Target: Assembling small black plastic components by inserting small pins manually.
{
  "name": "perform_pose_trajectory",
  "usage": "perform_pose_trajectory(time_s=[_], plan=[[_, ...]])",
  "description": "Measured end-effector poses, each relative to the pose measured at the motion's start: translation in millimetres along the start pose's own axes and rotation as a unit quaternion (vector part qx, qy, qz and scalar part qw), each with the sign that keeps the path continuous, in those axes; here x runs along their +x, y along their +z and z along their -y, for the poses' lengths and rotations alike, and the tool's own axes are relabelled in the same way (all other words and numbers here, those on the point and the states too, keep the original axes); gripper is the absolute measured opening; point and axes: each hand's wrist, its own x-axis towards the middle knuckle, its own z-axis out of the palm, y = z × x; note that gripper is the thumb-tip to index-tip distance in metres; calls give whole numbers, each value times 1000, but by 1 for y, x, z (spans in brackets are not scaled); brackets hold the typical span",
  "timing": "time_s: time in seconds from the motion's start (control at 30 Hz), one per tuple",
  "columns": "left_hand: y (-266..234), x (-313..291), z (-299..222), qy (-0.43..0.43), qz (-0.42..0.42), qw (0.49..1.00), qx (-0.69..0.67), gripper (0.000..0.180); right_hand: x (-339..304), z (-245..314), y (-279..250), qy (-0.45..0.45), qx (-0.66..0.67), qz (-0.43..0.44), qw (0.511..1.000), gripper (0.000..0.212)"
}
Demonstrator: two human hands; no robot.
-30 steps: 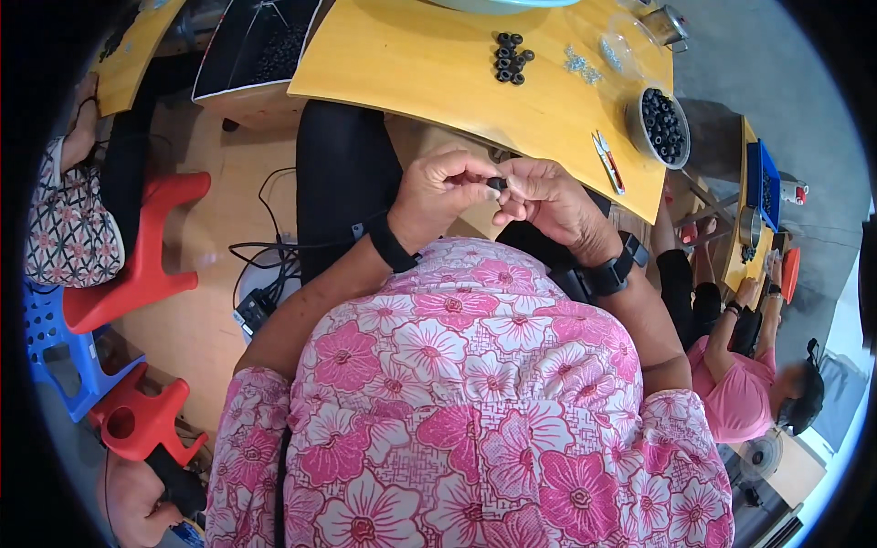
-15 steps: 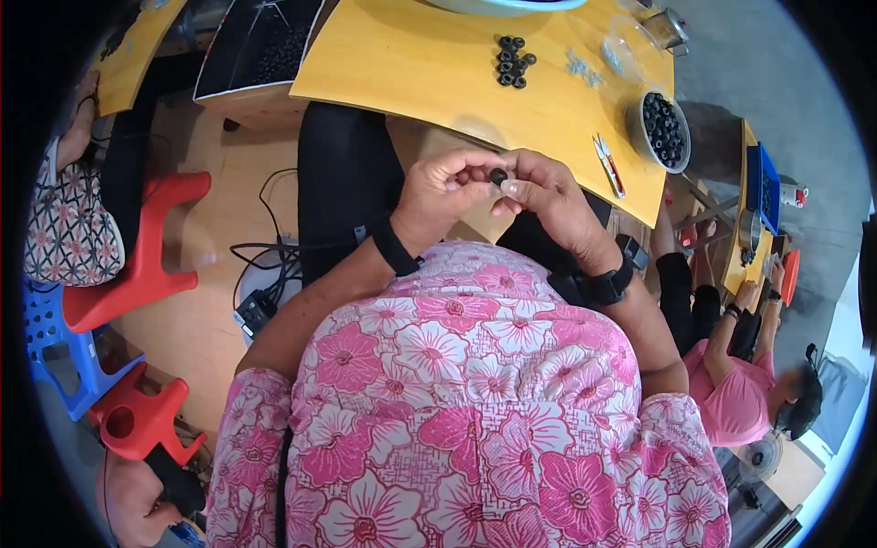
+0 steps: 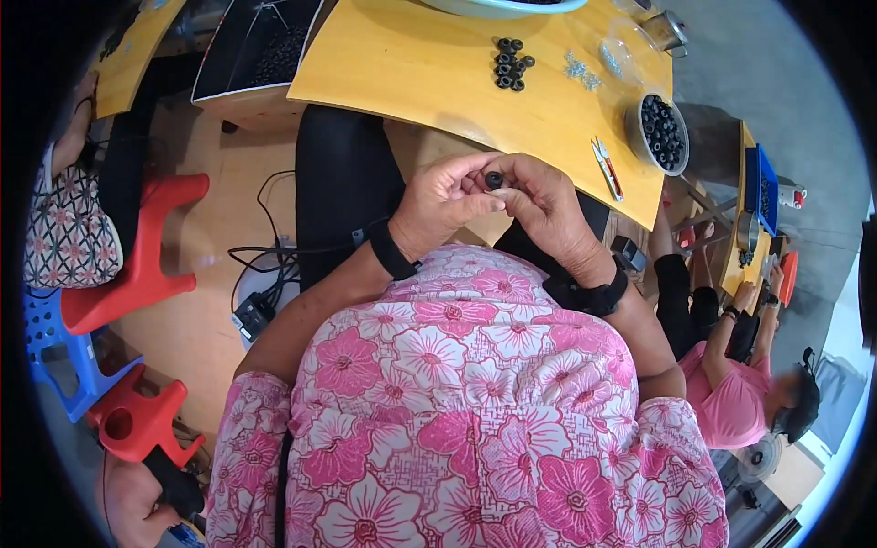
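Just in front of the table edge, my two hands meet above my lap. A small round black part (image 3: pixel 494 180) with a hole in its face is pinched between their fingertips. My left hand (image 3: pixel 440 203) is closed, its thumb pointing at the lower side of the part. My right hand (image 3: pixel 545 205) grips from the other side, index finger curled over and thumb below. On the table, a group of similar black parts (image 3: pixel 510 64) lies beyond the hands. Small clear pieces (image 3: pixel 582 71) are heaped to the right of them.
At the yellow table's (image 3: pixel 393 68) right side are thread snips (image 3: pixel 607 169), a tub of black parts (image 3: pixel 664 134), a clear dish (image 3: pixel 624 55) and a metal cup (image 3: pixel 666 31). A pale basin (image 3: pixel 502 7) stands at the far edge. Co-workers sit left and right; a red stool (image 3: pixel 137 265) is at left.
The black part has turned between my fingers, so its holed face now shows. Both hands have shifted very slightly, and the left thumb has moved a little lower.
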Motion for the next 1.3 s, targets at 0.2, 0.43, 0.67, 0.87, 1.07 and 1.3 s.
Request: perform_pose_trajectory(time_s=[0.2, 0.43, 0.67, 0.87, 1.07, 1.3], plan=[[3, 2, -4, 16, -9, 1000, 8, 49, 2, 1, 0, 7, 9, -11, 1000, 23], [6, 2, -10, 35, -21, 999, 0, 46, 4, 0, 0, 9, -3, -7, 1000, 23], [6, 1, -9, 70, -42, 996, 27, 40, 6, 5, 3, 13, 18, -2, 1000, 23], [7, -1, -5, 42, -34, 997, -56, 38, 7, 1, -6, 115, 234, 39, 965, 21], [4, -2, -13, 97, -66, 984, 133, 25, 5, -10, -12, 165, 322, 86, 928, 29], [0, -1, -6, 136, -63, 977, 154, 16, 5, -20, -12, 189, 378, 129, 897, 32]])
